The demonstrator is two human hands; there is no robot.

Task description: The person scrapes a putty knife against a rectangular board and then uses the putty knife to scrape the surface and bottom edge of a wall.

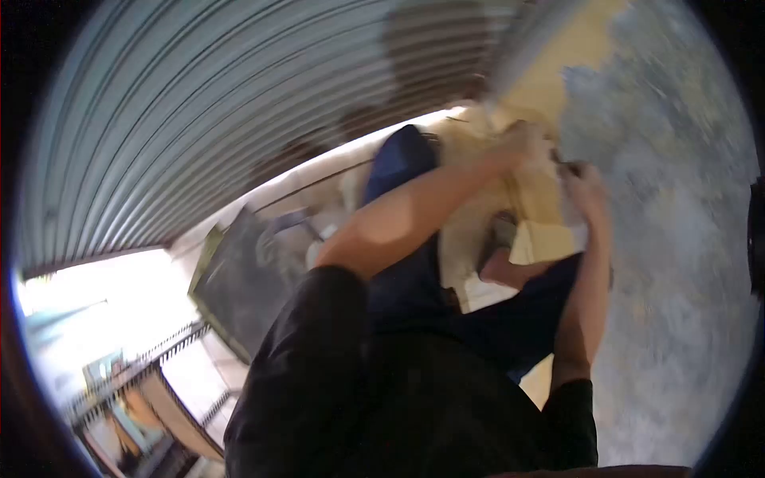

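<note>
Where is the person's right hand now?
The right hand is upper right of centre in the head view, just below and right of the left hand, near the mottled grey surface.

Ribbed shutter (183, 135) upper left; dark slab (243, 283) below; railing (143, 372) lower left.

Over my feed I'd call this a garage or shuttered shop entrance, though I cannot tell which; I see a grey ribbed metal shutter (199, 119), a patchy blue-grey wall or floor (677, 279) and, beside a bright white opening (131, 279), a dark toothed railing-like frame (143, 369).
</note>
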